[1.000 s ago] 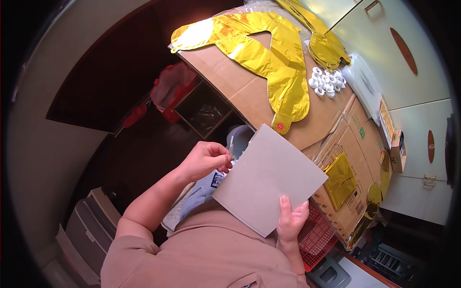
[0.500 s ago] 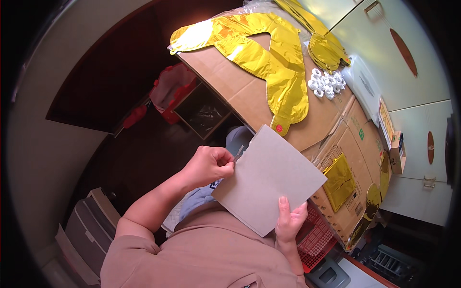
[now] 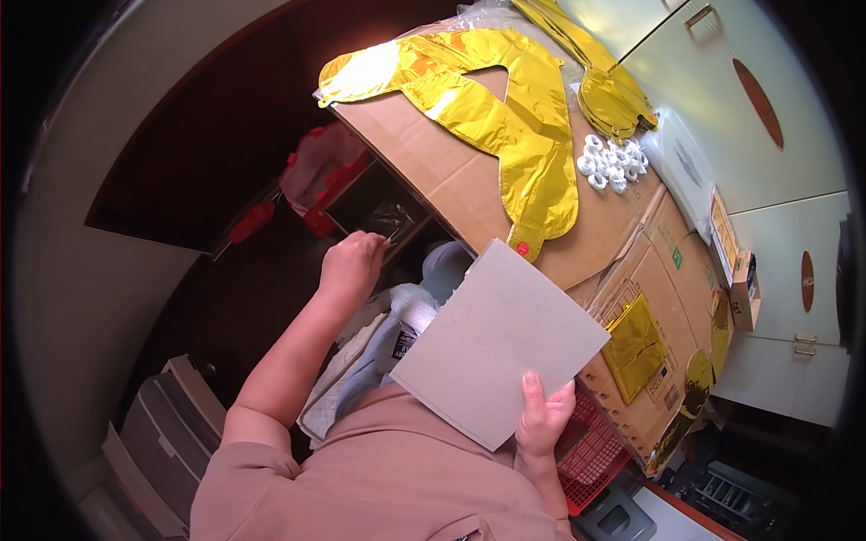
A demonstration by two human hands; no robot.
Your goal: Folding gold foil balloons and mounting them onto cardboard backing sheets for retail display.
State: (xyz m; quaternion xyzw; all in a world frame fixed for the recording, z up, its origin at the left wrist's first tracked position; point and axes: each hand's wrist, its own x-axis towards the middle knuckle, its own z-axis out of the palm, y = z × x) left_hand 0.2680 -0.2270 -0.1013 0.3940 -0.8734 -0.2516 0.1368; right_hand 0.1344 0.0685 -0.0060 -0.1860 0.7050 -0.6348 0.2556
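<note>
My right hand (image 3: 545,417) grips a grey cardboard sheet (image 3: 501,347) by its lower right corner, thumb on top; more than one layer shows along its edges. The sheet's upper left edge looks ragged. My left hand (image 3: 354,268) is closed in a pinch, apart from the sheet and to its upper left. A tiny bit of something pokes from its fingertips, too small to name. Beyond the sheet, a flat gold foil balloon (image 3: 541,180) lies on a cardboard-covered table (image 3: 451,149), its lower end close to the sheet's top corner.
A pile of white rolls (image 3: 612,164) lies right of the balloon, below more gold foil (image 3: 613,99). Folded gold foil (image 3: 634,347) sits on the table's near part. A red basket (image 3: 591,451) stands under the table edge, and an open box (image 3: 383,212) sits left of the table.
My left hand has moved from the sheet's ragged edge up and to the left, still pinched. My right hand and the sheet have barely moved.
</note>
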